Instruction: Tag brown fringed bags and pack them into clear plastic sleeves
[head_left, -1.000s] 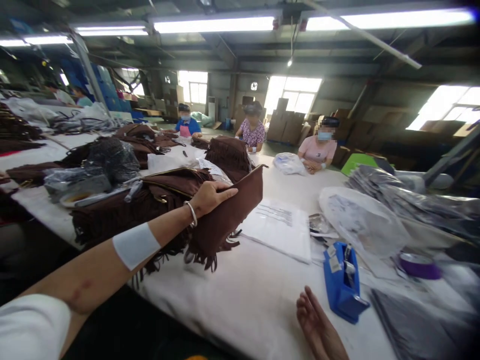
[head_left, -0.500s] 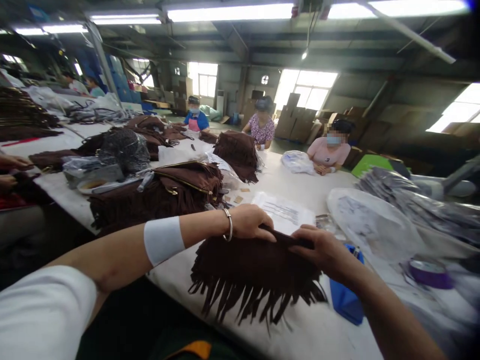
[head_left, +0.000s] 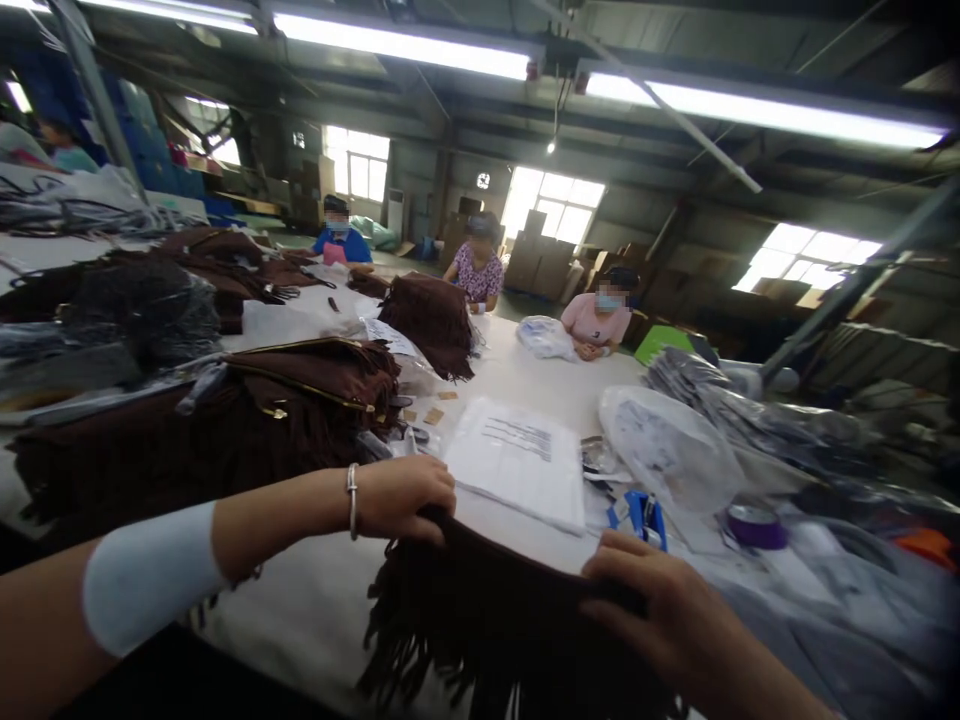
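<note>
A dark brown fringed bag [head_left: 510,610] hangs between my two hands at the near edge of the table, its fringe pointing down. My left hand [head_left: 409,497] is closed on the top edge at its left end, thumb toward me. At the right end my right hand [head_left: 645,590] grips the same edge, fingers wrapped over it. Just beyond the bag lies a stack of white printed plastic sheets or bags [head_left: 517,460]. The lower part of the fringed bag runs out of the picture.
Brown fringed bags with gold zips [head_left: 300,400] are piled at left. A blue tape dispenser [head_left: 641,518], a purple tape roll [head_left: 755,525] and clear plastic bags [head_left: 667,440] lie at right. Several co-workers, one in pink [head_left: 598,320], are across the white table [head_left: 499,375].
My hands have moved apart along the top edge, and the bag has come lower and closer to me. The white stack beyond it shows more fully. The view has swung right.
</note>
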